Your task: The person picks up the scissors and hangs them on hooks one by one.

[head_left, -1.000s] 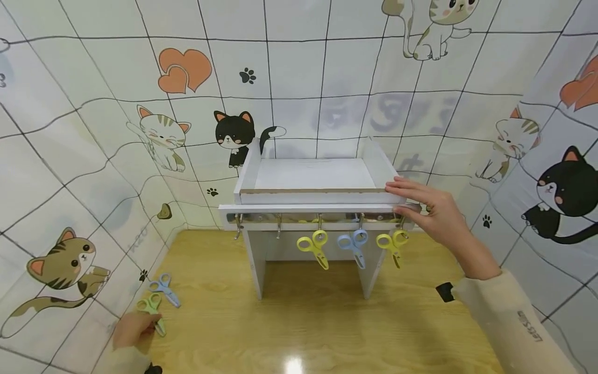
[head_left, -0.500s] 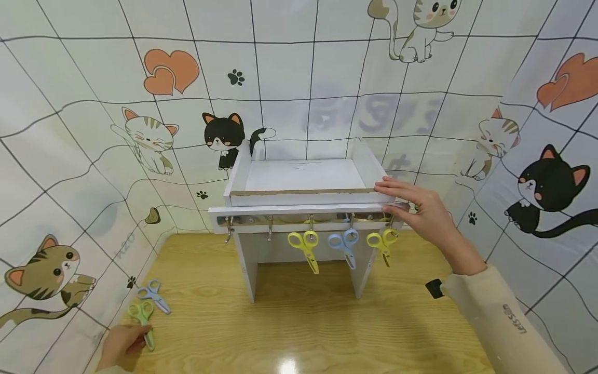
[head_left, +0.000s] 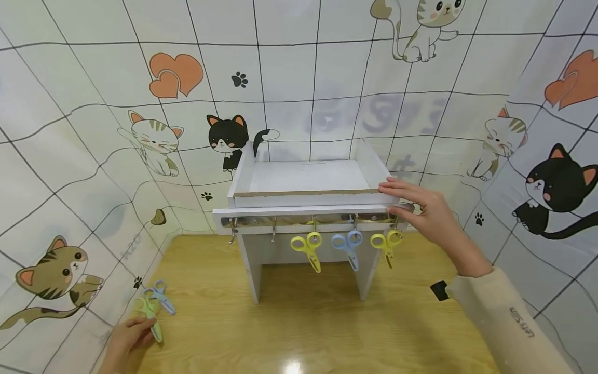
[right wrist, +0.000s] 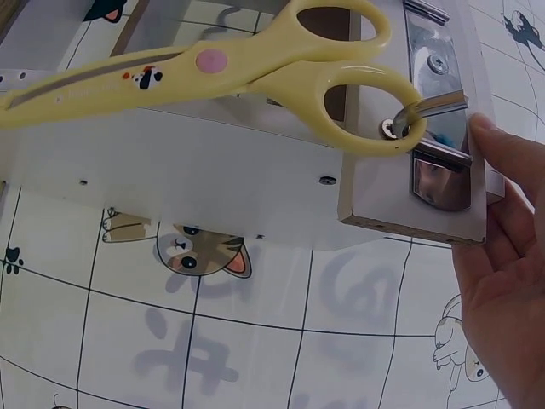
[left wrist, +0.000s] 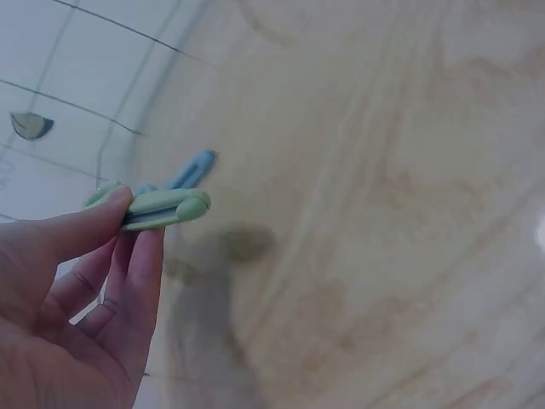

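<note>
My left hand (head_left: 128, 337) pinches green scissors (left wrist: 162, 209) between thumb and fingers, lifted over the table at the left. Just behind them lie blue scissors (head_left: 161, 297), partly overlapped by the green pair in the head view. My right hand (head_left: 432, 218) holds the right end of the white shelf (head_left: 303, 200), thumb at the front edge and fingers over the top. On the shelf's metal hook rail (head_left: 294, 220) hang yellow scissors (head_left: 308, 250), blue scissors (head_left: 347, 248) and, nearest my right hand, another yellow pair (right wrist: 230, 77) looped by one handle on its hook.
Two bare hooks, the left hook (head_left: 232, 231) and the hook beside it (head_left: 273, 228), are on the rail's left part. The shelf stands on two side panels on the wood-grain table (head_left: 299, 322). Walls with cat pictures enclose the back and sides.
The left hand has raised the green scissors from the tabletop, and they now overlap the blue pair. The right hand stays on the shelf. The head view has shifted slightly.
</note>
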Available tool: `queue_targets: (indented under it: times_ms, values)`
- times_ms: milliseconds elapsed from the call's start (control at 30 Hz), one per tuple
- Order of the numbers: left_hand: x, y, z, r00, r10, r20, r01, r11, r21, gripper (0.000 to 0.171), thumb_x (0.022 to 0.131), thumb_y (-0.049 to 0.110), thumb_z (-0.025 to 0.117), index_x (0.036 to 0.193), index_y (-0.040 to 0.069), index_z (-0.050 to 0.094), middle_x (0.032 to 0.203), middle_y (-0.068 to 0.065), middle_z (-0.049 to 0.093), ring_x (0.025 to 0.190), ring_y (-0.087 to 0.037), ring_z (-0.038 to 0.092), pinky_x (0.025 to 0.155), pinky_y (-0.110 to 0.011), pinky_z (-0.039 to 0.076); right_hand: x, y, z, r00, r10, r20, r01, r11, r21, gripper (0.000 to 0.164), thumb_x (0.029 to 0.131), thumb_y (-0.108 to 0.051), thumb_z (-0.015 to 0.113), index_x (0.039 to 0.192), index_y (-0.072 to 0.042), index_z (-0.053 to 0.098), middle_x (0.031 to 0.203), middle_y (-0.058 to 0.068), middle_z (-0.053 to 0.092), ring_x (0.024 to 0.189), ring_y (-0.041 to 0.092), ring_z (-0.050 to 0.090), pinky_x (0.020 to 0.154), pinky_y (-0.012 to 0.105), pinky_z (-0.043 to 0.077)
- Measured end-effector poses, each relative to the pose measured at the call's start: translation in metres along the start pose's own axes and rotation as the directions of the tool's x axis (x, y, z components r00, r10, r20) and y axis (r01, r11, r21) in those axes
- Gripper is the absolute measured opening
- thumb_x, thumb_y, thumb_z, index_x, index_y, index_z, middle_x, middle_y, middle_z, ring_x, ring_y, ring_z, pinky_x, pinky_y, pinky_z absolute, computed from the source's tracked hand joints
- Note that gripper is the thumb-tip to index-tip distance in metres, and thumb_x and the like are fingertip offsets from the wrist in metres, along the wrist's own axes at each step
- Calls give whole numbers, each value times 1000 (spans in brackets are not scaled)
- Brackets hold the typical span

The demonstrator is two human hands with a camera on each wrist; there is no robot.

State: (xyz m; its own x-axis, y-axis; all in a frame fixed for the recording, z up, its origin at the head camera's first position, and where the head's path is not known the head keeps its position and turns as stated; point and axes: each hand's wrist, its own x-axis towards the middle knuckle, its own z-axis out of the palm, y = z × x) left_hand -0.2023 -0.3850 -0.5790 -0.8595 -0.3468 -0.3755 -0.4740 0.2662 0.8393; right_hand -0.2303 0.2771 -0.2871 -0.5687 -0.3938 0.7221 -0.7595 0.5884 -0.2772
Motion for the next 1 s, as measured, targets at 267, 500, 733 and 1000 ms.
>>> queue_targets:
  times_ms: [267,500,733,1000]
  values:
    - [-25,57,7,986,53,158,4,940,-341,15,89,10,65,80,22,64,76,14,65,71,-1,66,75,-19,56,1,11,2,1000,19,1,-19,1000,1,52,68,14,74,116,-4,67,123,18,61,128,10,47,103,9,32]
    - [-39,93,14,964,191,183,-114,924,-366,6,89,18,66,91,22,63,85,12,61,79,-2,64,79,-18,54,7,-6,-1,1000,5,-2,-5,1000,29,51,67,17,73,115,1,66,120,23,62,127,13,48,102,9,34]
    - [-60,127,27,908,391,148,-322,880,-349,4,89,13,65,92,16,65,84,10,63,77,-4,65,72,-19,56,4,-5,0,1000,1,-6,-1,999,39,49,69,16,72,115,2,66,119,24,61,127,11,48,102,9,33]
    - [-84,162,41,822,552,140,-483,806,-342,5,89,7,63,90,11,65,82,7,62,76,-5,67,71,-23,57,3,7,2,999,33,-3,-32,999,25,52,66,17,74,114,0,67,119,18,63,126,15,50,102,10,35]
